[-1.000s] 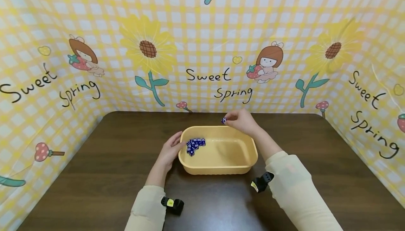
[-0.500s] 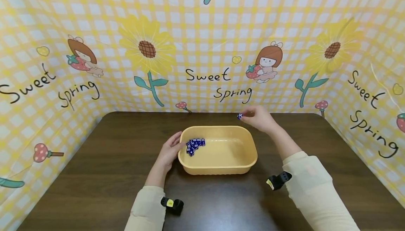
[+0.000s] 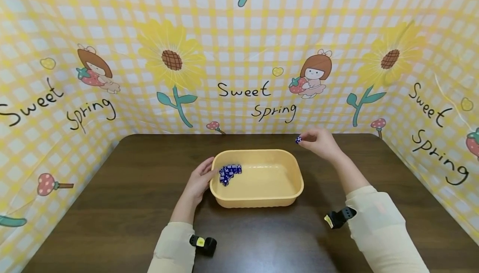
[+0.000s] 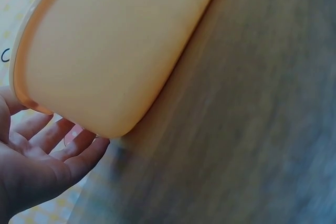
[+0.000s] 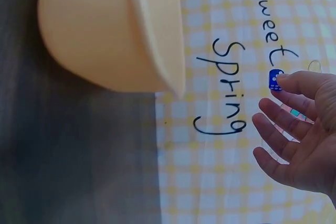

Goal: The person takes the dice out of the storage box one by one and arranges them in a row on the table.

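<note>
In the head view a yellow plastic basin (image 3: 267, 183) stands on the table. Several blue dice with white pips (image 3: 226, 174) lie clustered inside it at the left end. My left hand (image 3: 198, 183) holds the basin's left end, thumb at the rim and fingers against the outer wall. Beyond the basin's far right corner, my right hand (image 3: 322, 144) pinches one blue die (image 5: 273, 80) between thumb and index finger. The right wrist view shows its other fingers (image 5: 277, 135) spread and loosely bent. That die hangs above the table, apart from the basin.
A dark wooden table (image 3: 131, 206) carries the basin. Behind and along both sides hangs a yellow checked cloth (image 3: 239, 48) with printed flowers and lettering. Each sleeve bears a black wrist camera (image 3: 203, 245).
My right hand has moved right with the pinched die, from above the basin's far rim to beyond its right corner. The left hand and the dice in the basin stay put.
</note>
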The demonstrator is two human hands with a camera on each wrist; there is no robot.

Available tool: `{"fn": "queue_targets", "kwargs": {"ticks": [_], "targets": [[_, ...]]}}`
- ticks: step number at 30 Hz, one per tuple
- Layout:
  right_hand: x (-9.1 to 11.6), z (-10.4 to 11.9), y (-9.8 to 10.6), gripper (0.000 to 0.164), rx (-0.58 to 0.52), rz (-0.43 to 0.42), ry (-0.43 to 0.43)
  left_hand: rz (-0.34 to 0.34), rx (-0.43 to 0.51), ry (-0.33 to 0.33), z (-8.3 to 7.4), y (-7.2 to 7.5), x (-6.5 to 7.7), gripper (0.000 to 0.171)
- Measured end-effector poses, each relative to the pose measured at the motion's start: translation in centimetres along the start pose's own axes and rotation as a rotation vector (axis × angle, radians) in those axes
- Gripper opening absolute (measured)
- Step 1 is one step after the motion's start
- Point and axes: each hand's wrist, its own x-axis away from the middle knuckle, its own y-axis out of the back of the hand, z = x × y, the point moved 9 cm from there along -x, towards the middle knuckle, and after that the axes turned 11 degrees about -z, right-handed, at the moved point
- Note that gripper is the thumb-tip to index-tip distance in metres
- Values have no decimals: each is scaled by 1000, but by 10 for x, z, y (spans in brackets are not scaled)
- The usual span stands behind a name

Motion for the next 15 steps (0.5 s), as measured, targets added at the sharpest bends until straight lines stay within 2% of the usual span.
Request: {"fn": "queue_targets", "kwargs": {"ticks": [4, 15], "targets": [[7, -14, -2, 19, 22, 22, -60, 2, -9, 9, 1, -1, 0, 48], [20, -40, -6, 20, -11, 19, -100, 3, -5, 15, 2, -2, 0, 48]]}}
